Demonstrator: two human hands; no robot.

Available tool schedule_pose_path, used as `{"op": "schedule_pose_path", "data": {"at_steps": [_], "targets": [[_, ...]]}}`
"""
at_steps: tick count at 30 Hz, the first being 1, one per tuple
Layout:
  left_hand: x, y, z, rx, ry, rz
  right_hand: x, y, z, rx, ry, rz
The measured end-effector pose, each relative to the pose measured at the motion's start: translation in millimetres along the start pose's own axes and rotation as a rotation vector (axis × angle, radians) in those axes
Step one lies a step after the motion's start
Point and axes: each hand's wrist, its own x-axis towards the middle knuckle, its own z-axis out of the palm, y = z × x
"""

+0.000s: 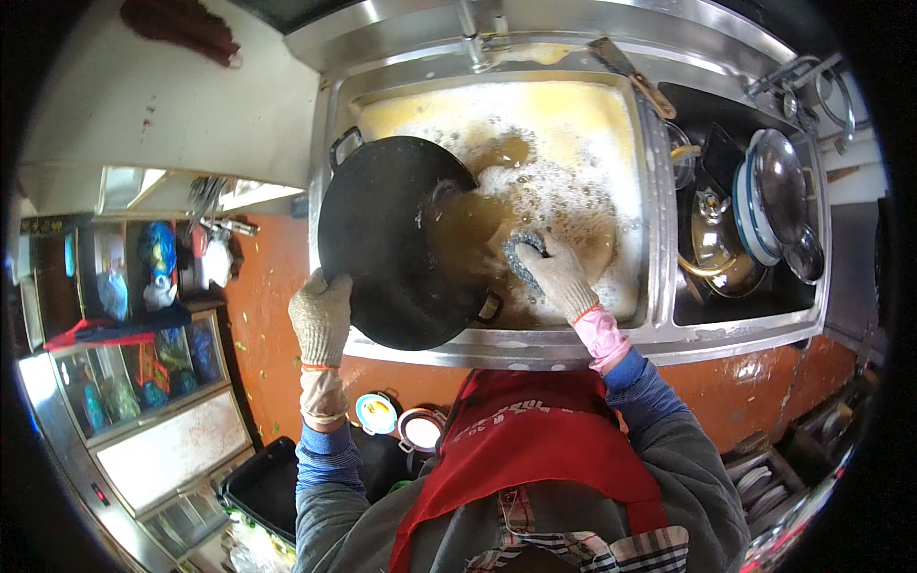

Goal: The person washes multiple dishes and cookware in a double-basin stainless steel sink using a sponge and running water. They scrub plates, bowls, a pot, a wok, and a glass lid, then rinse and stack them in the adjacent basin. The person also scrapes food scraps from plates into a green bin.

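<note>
A large black wok (387, 236) lies tilted over the left edge of a steel sink basin (648, 236), its right part in brown, foamy water (573, 136). My left hand (320, 315), in a knitted glove, grips the wok's near left rim. Gloved too, with a pink cuff at the wrist, my right hand (555, 272) holds a grey scouring pad (524, 259) over the soapy water, to the right of the wok. The wok has a loop handle at its far left and another close to the basin's near edge. Murky water hides part of its rim.
The right basin holds pot lids (781, 186), a white basin with a blue rim (749, 208) and other cookware. A scraper with a wooden handle (648, 93) rests on the divider. The faucet (473, 43) stands at the back. Two lidded pails (376, 413) stand on the floor below.
</note>
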Motion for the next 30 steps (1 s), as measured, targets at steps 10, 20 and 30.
{"op": "schedule_pose_path", "data": {"at_steps": [10,20,30], "targets": [[16.7,-65.4,-45.9,-0.663,-0.075,-0.106,54.9,13.2,40.6,0.108,-0.259,0.245],[86.1,-92.1,-21.6,-0.948,-0.238,-0.175,45.2,-22.7,72.8,0.481,-0.161,0.234],[-41.7,-26.5,46.6,-1.546,-0.679,-0.582,-3.0,13.7,103.1,0.755,0.130,0.271]]}}
